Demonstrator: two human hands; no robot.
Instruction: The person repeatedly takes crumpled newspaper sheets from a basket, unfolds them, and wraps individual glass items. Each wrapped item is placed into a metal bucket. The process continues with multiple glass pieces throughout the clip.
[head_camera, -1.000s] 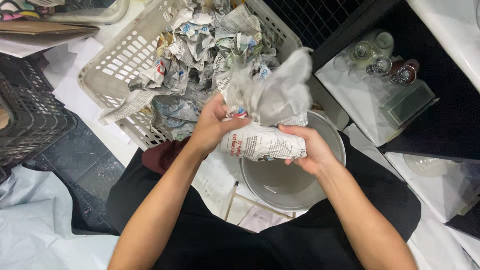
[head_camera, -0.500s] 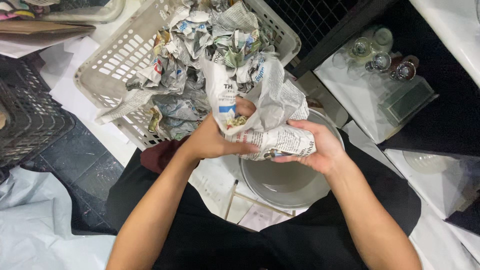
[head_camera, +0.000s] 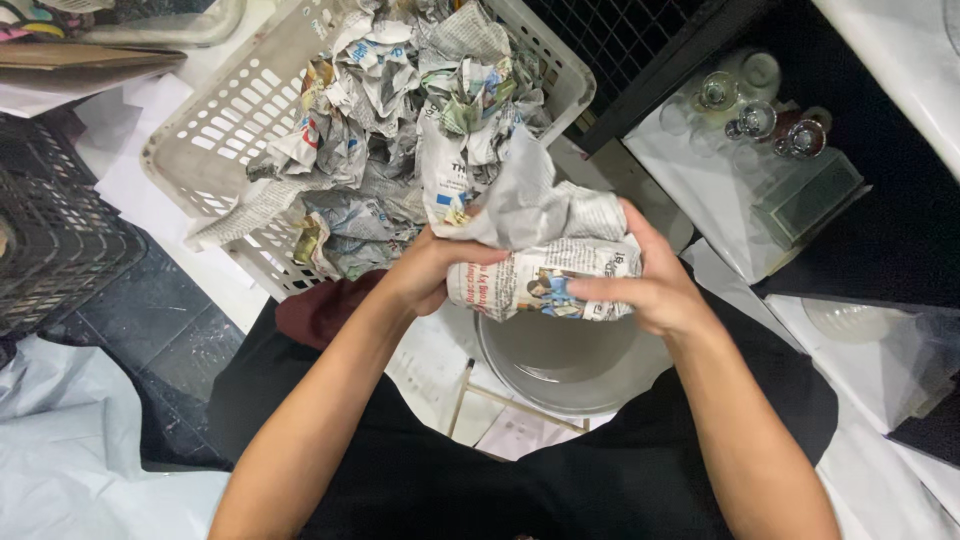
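head view: left hand (head_camera: 425, 275) and right hand (head_camera: 650, 290) fingers clasp newspaper-wrapped bundle (head_camera: 540, 280) between them.

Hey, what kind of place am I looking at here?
Probably a home or shop packing corner for crockery. A white slotted plastic basket holds crumpled newspaper, both hands grip a newspaper-wrapped bundle over a grey round plate, and clear drinking glasses stand on a white sheet.

A single camera sits on the person's head and looks steeply down along both forearms. It is close: the left hand (head_camera: 425, 275) and right hand (head_camera: 650, 290) fill mid-frame, the white basket (head_camera: 215, 125) lies ahead, the grey plate (head_camera: 575, 365) just below.
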